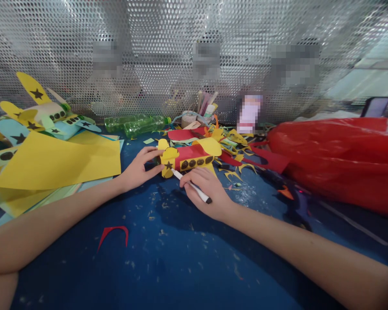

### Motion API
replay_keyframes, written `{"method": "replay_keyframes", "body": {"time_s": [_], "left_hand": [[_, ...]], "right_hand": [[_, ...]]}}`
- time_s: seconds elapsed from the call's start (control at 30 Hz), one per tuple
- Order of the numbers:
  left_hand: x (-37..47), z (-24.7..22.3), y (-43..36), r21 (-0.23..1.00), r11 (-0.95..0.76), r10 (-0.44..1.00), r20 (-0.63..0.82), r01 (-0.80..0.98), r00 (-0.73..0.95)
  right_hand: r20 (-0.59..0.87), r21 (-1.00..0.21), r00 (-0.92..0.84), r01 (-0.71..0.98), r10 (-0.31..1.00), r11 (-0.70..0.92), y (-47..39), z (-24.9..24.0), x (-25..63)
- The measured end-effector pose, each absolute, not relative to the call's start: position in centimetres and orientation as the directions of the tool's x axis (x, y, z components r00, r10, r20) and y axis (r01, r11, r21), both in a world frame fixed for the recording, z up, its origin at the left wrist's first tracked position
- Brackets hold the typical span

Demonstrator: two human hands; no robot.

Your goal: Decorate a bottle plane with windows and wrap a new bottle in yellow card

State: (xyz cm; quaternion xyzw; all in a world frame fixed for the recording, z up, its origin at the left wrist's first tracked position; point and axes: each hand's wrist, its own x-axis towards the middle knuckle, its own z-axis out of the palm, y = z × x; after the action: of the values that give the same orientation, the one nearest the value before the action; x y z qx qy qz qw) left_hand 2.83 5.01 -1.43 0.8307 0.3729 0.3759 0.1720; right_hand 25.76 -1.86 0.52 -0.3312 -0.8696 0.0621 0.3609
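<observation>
A toy airplane (194,157) of red and yellow paper lies in front of me on the blue table, with black round windows along its side. My left hand (140,168) steadies its tail end, thumb and fingers around the yellow tail pieces. In my right hand (207,189) is a white marker (195,191) with a black back end. The marker's tip touches or nearly touches a yellow tail fin (168,168) bearing a black star.
Yellow paper sheets (61,159) and finished paper planes (51,114) are at left. Green bottles (145,125), paper scraps (236,137) and a glue stick (210,110) lie behind. A red plastic bag (336,159) and a blue glue gun (297,202) stand right. A red scrap (114,229) lies in front.
</observation>
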Motion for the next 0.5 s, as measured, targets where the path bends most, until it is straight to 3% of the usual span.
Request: {"method": "replay_keyframes", "body": {"time_s": [0.5], "left_hand": [[2.77, -1.53, 5.1, 0.575, -0.655, 0.755, 0.488, 0.491, 0.438]], "right_hand": [[0.586, -0.349, -0.51, 0.542, 0.63, 0.764, -1.92, 0.6, 25.75]]}}
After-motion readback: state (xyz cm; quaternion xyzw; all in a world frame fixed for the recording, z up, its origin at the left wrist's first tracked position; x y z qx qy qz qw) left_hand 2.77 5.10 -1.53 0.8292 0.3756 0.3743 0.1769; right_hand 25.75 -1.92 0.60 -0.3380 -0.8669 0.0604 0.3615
